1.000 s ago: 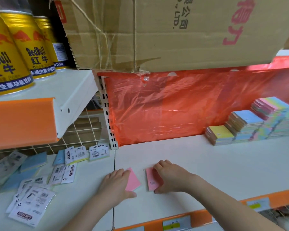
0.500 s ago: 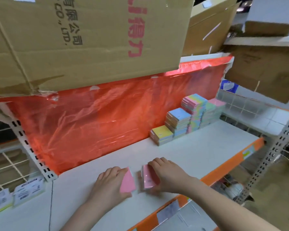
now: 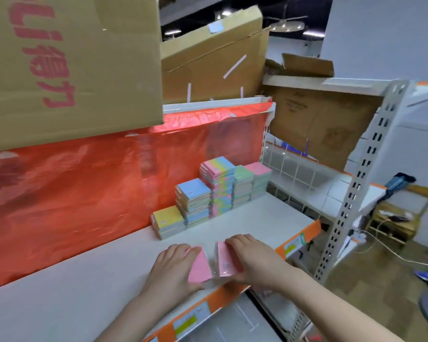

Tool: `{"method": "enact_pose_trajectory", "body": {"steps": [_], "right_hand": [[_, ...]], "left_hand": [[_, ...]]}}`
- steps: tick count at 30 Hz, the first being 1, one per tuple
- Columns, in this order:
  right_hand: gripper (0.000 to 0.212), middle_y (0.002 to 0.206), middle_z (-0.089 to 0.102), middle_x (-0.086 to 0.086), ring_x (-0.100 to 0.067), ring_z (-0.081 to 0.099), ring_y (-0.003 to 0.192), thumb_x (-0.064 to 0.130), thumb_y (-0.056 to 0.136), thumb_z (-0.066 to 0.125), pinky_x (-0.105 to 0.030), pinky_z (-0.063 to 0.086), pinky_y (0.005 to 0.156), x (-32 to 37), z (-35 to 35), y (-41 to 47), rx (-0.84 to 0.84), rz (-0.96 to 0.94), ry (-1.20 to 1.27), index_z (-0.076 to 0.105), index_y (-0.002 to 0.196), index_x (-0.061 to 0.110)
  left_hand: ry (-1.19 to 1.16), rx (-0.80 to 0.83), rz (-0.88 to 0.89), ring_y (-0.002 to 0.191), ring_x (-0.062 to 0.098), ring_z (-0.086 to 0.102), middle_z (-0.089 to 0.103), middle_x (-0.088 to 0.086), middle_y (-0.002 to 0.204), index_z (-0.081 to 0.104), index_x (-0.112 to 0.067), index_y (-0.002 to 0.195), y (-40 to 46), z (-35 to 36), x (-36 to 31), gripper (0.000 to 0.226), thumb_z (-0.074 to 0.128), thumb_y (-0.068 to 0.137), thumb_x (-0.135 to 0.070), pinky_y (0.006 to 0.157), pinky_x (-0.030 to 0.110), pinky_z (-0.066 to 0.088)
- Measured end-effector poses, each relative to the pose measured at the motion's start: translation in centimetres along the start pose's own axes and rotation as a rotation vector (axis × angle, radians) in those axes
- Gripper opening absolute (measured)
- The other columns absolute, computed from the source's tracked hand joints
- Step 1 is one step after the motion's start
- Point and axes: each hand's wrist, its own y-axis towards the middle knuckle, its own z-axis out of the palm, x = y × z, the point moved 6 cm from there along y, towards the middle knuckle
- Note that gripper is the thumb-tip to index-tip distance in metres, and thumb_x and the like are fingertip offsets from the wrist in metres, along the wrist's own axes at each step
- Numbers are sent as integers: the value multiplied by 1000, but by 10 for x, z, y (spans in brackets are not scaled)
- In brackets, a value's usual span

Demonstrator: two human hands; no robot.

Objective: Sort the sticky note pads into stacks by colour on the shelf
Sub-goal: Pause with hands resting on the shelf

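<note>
Left hand (image 3: pixel 173 270): lower centre of the frame, palm down on the white shelf (image 3: pixel 84 280), fingers curled round the left pink pad (image 3: pixel 200 266), which stands tilted on its edge.
Right hand (image 3: pixel 255 261): just right of the left hand, fingers curled over the top of the right pink pad (image 3: pixel 226 264), gripping it; this pad looks wrapped in clear film.
Two pink pads: side by side near the shelf's front edge, almost touching, both held on edge between the hands.
Yellow stack (image 3: pixel 167 222): lowest pile, middle of the frame, against the red plastic sheet (image 3: pixel 84 183).
Blue stack (image 3: pixel 193 197): just right of the yellow one, taller, touching it.
Rainbow stack (image 3: pixel 218 183): tallest pile, striped tops, right of the blue stack.
Green stack (image 3: pixel 242 186): right of the rainbow stack, a little lower.
Pink stack (image 3: pixel 258 176): last in the row, at the right end of the shelf by the wire grid divider (image 3: pixel 294 169).
Shelf front: orange price strip (image 3: pixel 309 230) with labels, running from the lower centre to the right.
Above: large cardboard box (image 3: pixel 72 65) with red print, upper left of the frame; a further flattened carton (image 3: pixel 213 55) behind it, upper centre.
Right of frame: perforated metal upright (image 3: pixel 351 193), floor with a white cable and a small wooden rack; details there are blurred.
</note>
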Motion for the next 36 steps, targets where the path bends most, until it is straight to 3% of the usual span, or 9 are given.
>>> {"method": "enact_pose_trajectory", "body": {"steps": [3, 6, 14, 19, 23, 26, 31, 34, 36], "right_hand": [[70, 131, 48, 2, -19, 42, 120, 54, 75, 61, -30, 38, 97, -34, -13, -10, -7, 12, 6, 42, 133, 18], [71, 134, 44, 3, -16, 38, 124, 48, 76, 64, -28, 36, 98, -63, -22, -18, 9, 26, 11, 38, 135, 19], [78, 142, 35, 8, -8, 27, 133, 40, 75, 70, -27, 37, 102, -121, -42, -17, 2, 84, 130, 30, 140, 23], [84, 142, 33, 6, -11, 27, 134, 33, 73, 75, -29, 36, 104, -151, -51, 2, -2, 118, 131, 28, 142, 20], [82, 142, 34, 1, -15, 28, 133, 29, 74, 74, -21, 27, 106, -173, -61, 30, 0, 123, 81, 29, 141, 15], [79, 140, 35, -1, -18, 31, 131, 32, 74, 73, -27, 33, 104, -192, -68, 58, 6, 126, 35, 32, 140, 16], [79, 138, 36, -4, -20, 33, 127, 31, 74, 73, -32, 36, 102, -223, -78, 109, 130, 145, -20, 31, 139, 14], [82, 136, 38, -5, -21, 34, 125, 29, 74, 75, -28, 32, 103, -240, -84, 139, 201, 152, -54, 30, 141, 11], [84, 136, 39, -5, -22, 34, 125, 27, 74, 76, -29, 32, 102, -252, -84, 158, 235, 156, -70, 30, 142, 11]], "left_hand": [[-64, 56, -5, 121, 19, 47, 53, -5, 127, 48, -27, 134, 16, 3, -35, 96, 35, 53, -77, 95, 32, 39], [-61, 67, 2, 134, 16, 29, 36, -7, 141, 29, -29, 145, 31, 3, -62, 87, 57, 71, -65, 105, 28, 26], [25, 69, 80, 136, 14, 23, 27, -8, 147, 21, -30, 146, 83, 7, -95, 81, 57, 80, -61, 107, 25, 21], [57, 48, 124, 136, 16, 21, 27, -6, 146, 21, -28, 146, 123, 2, -102, 80, 55, 82, -60, 107, 28, 21], [58, 4, 164, 133, 19, 25, 31, -2, 143, 23, -26, 146, 158, -5, -105, 80, 55, 81, -61, 106, 30, 25], [25, -58, 184, 130, 22, 31, 35, 1, 140, 29, -24, 145, 182, -14, -104, 80, 59, 80, -60, 104, 31, 27], [27, -88, 200, 131, 16, 26, 31, -6, 140, 23, -31, 145, 209, -27, -95, 80, 55, 80, -63, 103, 29, 27], [-71, -159, 204, 130, 14, 31, 36, -9, 137, 30, -32, 143, 219, -46, -89, 79, 55, 76, -66, 103, 28, 30], [-89, -214, 193, 126, 14, 37, 42, -10, 133, 38, -31, 139, 225, -61, -84, 84, 42, 68, -75, 98, 28, 33]]}}
